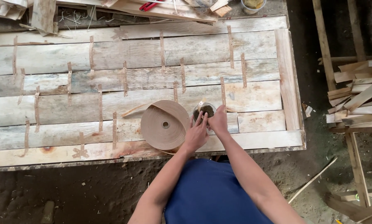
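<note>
Both hands meet over a small round container (pixel 206 110) with dark stuff inside, which sits on the near part of the wooden panel (pixel 252 97), just right of a big roll of brown paper tape (pixel 165 124). The left hand (pixel 196 135) lies with its fingers (pixel 200 119) stretched out and slightly spread, tips resting on the near rim of the container, its heel close against the roll's edge. The right hand (pixel 218 121) comes in from the other side, fingers curled narrow and pinched at the container's right rim; whether it grips something small there I cannot tell. The panel is made of pale weathered boards laid side by side, their seams bridged by many short strips of brown tape (pixel 99 108). Beyond the far edge lie loose wood offcuts (pixel 165 10) and a red-handled tool (pixel 148 5). To the right, a stack of thin slats (pixel 356 97) rests on a frame over the dirt floor (pixel 69 195).
</note>
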